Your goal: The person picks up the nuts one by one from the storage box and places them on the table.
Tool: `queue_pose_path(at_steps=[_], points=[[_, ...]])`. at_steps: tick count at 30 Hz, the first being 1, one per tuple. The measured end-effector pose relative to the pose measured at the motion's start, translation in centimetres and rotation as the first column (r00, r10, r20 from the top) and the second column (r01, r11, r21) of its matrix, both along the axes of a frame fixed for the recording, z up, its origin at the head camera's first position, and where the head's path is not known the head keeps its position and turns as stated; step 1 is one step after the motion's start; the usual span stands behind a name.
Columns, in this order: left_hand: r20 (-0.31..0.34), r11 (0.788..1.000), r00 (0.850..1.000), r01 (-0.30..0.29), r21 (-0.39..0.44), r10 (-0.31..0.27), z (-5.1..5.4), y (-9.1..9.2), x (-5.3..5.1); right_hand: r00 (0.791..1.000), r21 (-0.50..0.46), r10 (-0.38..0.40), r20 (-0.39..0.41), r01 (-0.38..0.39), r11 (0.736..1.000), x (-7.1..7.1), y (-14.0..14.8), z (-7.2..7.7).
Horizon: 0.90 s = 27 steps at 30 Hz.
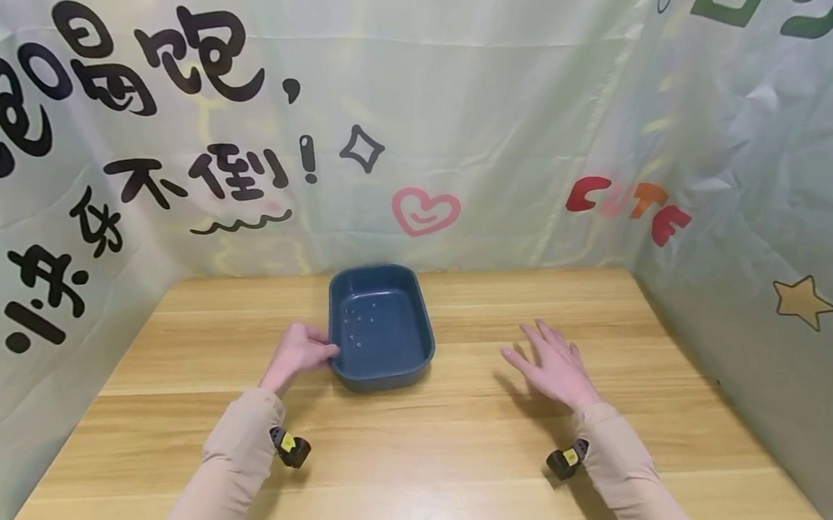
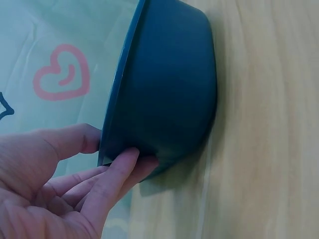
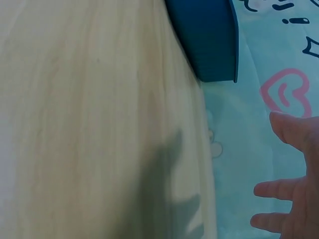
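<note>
On the tabletop (image 1: pixel 435 451), far side, one blue basin (image 1: pixel 397 333) was pinched on its left by the left grip (image 1: pixel 299 353) — right grip (image 1: pixel 555 366) spread, well apart; tipping was judged possible from one-sided lifting.

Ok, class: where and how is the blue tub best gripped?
Probably pinch the blue tub by its side rims: the left hand holds the left one, so the right hand could come from the right. The tub stands upright, open-topped, its right rim exposed and thin.
</note>
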<state>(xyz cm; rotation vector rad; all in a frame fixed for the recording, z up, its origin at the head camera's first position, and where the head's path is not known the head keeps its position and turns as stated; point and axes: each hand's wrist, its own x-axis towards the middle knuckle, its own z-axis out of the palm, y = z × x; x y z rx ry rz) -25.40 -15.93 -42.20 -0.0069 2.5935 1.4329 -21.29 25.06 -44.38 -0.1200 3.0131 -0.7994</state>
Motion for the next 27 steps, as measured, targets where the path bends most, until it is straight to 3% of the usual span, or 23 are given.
queue_pose_path(at_steps=[10, 17, 27], points=[[0.028, 0.997, 0.999, 0.039, 0.070, -0.041, 0.2, -0.7, 2.4, 0.998, -0.034, 0.052, -0.031, -0.053, 0.998, 0.0, -1.3, 1.3], [0.065, 0.997, 0.996, 0.048, 0.059, -0.052, 0.3, -1.0, 3.6, 0.993, -0.135, 0.113, 0.025, -0.109, 0.985, -0.2, -2.4, 3.0], [0.090, 0.995, 0.994, 0.049, 0.088, -0.057, 0.4, -1.3, 4.9, 0.976, -0.232, 0.219, 0.013, -0.210, 0.950, -2.1, -5.7, 6.1]])
